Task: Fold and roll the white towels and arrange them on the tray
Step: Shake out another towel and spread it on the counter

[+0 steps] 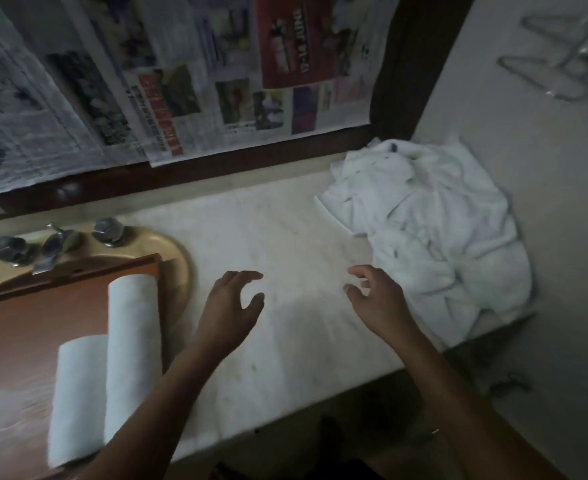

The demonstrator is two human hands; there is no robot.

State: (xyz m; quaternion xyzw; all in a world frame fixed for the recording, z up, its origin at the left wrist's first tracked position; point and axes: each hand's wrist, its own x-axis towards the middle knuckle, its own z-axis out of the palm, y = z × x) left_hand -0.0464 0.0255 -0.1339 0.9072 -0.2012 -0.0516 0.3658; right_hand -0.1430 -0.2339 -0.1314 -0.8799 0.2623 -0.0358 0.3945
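Hands empty: left hand (232, 299) and right hand (377, 296) hover, fingers loosely spread, above pale veined marble desk (285, 237). Crumpled white terry towels (431, 223) heaped at right. Two smooth cylindrical rolled towels (112, 362) lie side by side on reddish wooden tray (26, 327).

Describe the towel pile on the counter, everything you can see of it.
The towel pile is white terry-looking cloth, crumpled and unfolded, with deep creases and small dark specks. It lies heaped at the right end of the pale marble counter, against the wall, its front reaching the counter's edge. The right hand hovers by its left edge; whether they touch is unclear.
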